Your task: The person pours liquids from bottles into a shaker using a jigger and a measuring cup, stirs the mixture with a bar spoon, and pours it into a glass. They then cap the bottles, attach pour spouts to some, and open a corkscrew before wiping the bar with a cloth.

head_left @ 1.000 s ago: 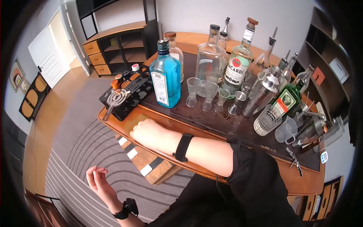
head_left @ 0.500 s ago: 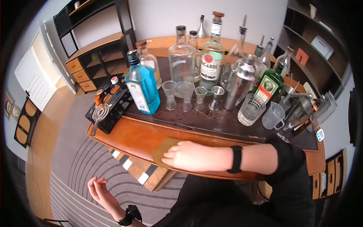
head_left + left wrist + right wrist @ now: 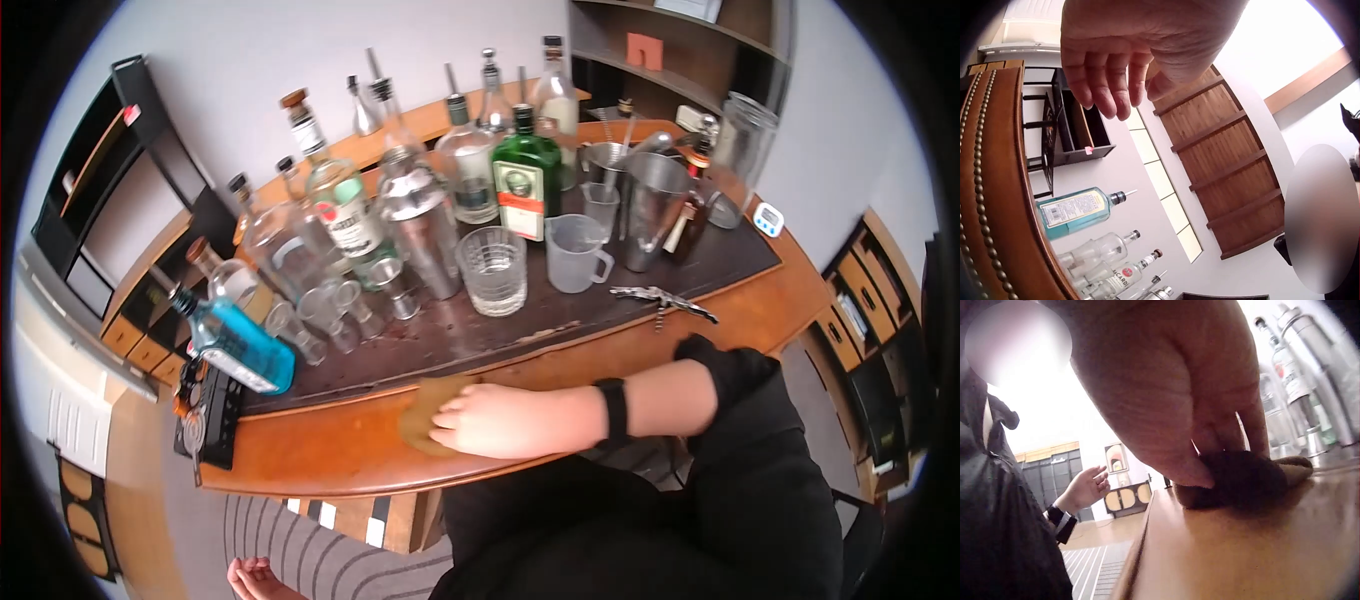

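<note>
Behind the table [image 3: 330, 450]: a dark shelf [image 3: 600, 45], at the right.
Table: orange-brown border around a dark panel [image 3: 450, 340], a double row of studs [image 3: 982, 187] along its side.
Bacardi bottle [image 3: 350, 215]: on the panel, left of the shaker.
Blue bottle [image 3: 240, 345]: at the panel's left end, close to the black caddy [image 3: 220, 430].
Shaker [image 3: 420, 225]: silver, upright, behind the glass and to its left.
Green bottle [image 3: 527, 180]: upright, orange band on its label, behind the glass and jug.
Right hand [image 3: 500, 420]: palm down over the front border, fingers close together and bent, gripping the cloth against the thumb.
Left hand [image 3: 1144, 47]: raised in the air away from the panel, fingers loosely bent and slightly apart.
Cloth [image 3: 422, 418]: olive-brown, on the front border, under the right hand, part of it showing left of the fingertips.
Glass [image 3: 492, 275]: cut pattern, near the panel's front edge.
Jug [image 3: 575, 258]: translucent, handle to the right, beside the glass.
Jigger [image 3: 397, 290]: metal, in front of the shaker.
Corkscrew [image 3: 665, 298]: lying unfolded, right of the jug.
Timer [image 3: 768, 219]: white, at the table's right side.
</note>
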The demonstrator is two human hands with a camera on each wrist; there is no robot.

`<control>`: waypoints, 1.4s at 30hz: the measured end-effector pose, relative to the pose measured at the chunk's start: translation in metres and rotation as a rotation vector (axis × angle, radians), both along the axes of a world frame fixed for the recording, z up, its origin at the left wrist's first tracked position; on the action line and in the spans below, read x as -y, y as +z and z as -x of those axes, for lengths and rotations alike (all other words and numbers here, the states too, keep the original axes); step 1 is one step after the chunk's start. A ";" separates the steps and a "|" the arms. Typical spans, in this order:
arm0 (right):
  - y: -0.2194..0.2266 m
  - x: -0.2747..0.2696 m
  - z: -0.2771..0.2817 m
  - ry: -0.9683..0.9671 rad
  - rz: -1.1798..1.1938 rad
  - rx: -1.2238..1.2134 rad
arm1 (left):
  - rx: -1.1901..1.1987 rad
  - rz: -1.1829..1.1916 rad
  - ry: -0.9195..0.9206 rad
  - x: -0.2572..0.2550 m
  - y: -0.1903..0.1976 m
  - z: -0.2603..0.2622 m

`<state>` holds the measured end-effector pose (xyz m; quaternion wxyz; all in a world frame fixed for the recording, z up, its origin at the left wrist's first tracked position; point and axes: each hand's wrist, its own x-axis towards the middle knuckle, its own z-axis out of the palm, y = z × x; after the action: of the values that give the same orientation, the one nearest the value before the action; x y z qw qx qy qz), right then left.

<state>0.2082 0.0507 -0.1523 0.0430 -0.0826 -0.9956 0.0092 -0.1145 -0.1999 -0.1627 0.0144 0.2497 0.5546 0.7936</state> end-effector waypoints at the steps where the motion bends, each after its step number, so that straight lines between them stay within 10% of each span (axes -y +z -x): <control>1: 0.007 0.007 -0.031 -0.016 0.017 -0.012 | 0.004 -0.001 -0.024 -0.005 -0.001 0.000; 14: 0.026 0.103 -0.309 -0.961 -0.024 -0.297 | -0.103 -0.012 -0.266 -0.076 0.019 -0.044; 26: 0.017 0.031 -0.477 -1.674 -0.072 -0.266 | -0.185 0.092 -0.291 -0.099 0.037 -0.067; 42: 0.125 -0.004 -0.227 -0.667 -0.026 -0.708 | -0.323 -0.099 -0.680 -0.159 0.087 -0.079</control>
<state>0.4353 0.0546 -0.0274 0.3805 -0.3886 -0.8391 0.0102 -0.0355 -0.0409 -0.0758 0.1775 0.5418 0.3963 0.7197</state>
